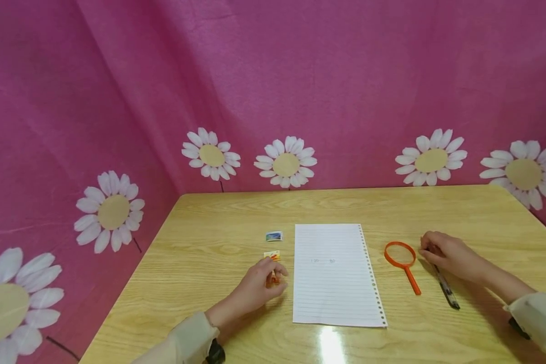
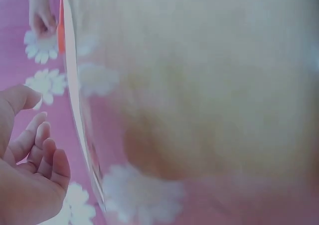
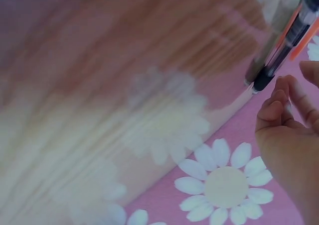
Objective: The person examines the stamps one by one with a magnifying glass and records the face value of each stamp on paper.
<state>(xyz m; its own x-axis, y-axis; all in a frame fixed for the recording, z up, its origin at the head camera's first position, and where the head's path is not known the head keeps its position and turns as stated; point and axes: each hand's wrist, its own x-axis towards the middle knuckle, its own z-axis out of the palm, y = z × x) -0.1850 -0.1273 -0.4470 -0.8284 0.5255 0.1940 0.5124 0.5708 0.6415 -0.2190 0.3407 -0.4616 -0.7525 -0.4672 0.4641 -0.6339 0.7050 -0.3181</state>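
Observation:
My left hand [image 1: 259, 283], fingers loosely bent, hovers over or rests on the table beside the small stamp-like pictures. A yellow and red picture [image 1: 271, 255] shows just past its knuckles, and an orange-red patch [image 1: 275, 279] peeks out under the fingers. In the left wrist view nothing sits between thumb and fingers. My right hand [image 1: 450, 254] is bent over the far end of a clear-barrelled pen [image 1: 447, 290]; in the right wrist view its fingertips are close to the pen [image 3: 284, 46], with no clear grip seen. Contact there cannot be told.
Lined paper [image 1: 332, 298] with faint handwritten numbers lies mid-table. An orange magnifying glass [image 1: 409, 277] lies between the paper and my right hand. A small blue-green picture [image 1: 274, 236] lies beyond my left hand. A pink daisy-print cloth [image 1: 346, 91] hangs behind the wooden table [image 1: 200, 242].

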